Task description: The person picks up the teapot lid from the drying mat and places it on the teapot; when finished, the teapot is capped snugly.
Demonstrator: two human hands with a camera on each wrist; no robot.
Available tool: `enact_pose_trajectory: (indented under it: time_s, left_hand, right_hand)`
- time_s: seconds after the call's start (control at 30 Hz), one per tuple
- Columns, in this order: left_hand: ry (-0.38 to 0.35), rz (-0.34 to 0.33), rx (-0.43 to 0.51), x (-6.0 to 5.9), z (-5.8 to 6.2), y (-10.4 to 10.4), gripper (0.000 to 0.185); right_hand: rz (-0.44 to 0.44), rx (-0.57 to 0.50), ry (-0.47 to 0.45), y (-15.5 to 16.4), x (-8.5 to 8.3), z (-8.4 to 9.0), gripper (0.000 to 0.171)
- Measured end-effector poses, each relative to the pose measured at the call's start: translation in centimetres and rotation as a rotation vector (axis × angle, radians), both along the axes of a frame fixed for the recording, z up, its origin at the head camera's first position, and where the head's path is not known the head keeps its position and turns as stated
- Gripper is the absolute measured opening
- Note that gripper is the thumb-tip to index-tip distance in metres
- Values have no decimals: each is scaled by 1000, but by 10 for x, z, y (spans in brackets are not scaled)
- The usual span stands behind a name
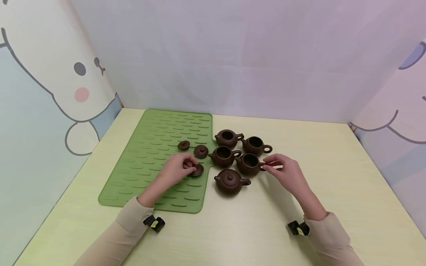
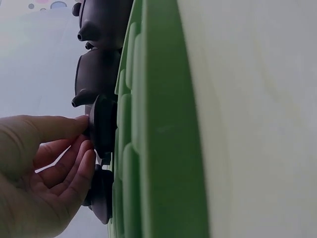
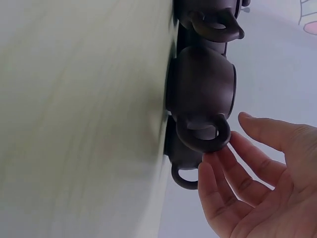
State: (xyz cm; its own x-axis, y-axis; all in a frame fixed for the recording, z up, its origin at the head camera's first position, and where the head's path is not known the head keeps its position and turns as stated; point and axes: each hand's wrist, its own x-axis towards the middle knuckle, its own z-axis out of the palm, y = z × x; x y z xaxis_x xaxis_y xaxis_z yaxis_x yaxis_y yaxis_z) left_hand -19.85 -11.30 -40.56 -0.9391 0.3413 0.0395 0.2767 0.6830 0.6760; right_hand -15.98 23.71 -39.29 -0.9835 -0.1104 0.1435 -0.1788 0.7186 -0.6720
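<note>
My left hand [image 1: 178,168] pinches the knob of a dark brown teapot lid [image 1: 198,170] at the green mat's right side; the left wrist view shows this lid [image 2: 103,126] standing close to the mat surface. Two more lids lie just beyond, a small one [image 1: 183,145] and a knobbed one [image 1: 201,151]. My right hand [image 1: 286,171] is at the loop handle of a lidless teapot [image 1: 249,165]. In the right wrist view its fingertips touch the handle [image 3: 203,139], with the thumb apart from it. Nearest to me stands a teapot [image 1: 229,181] with its lid on.
Three other lidless teapots, at the back [image 1: 227,138], back right [image 1: 255,146] and middle left [image 1: 222,156], stand close together beside the green mat [image 1: 133,177]. The pale wooden table [image 1: 233,236] meets fabric walls [image 1: 233,62] at the back and sides.
</note>
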Motion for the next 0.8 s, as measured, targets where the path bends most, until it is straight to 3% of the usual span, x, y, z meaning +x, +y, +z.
enact_pose_trajectory:
  time_s: [0.3,0.8]
  left_hand:
    - [-23,18,15,1,6,1,10]
    - [20,3,70,0,28,12,10]
  right_hand:
    - [27,7,-67,-2,-8,-4,18]
    - [23,26,-51,-4,-13,-6,11]
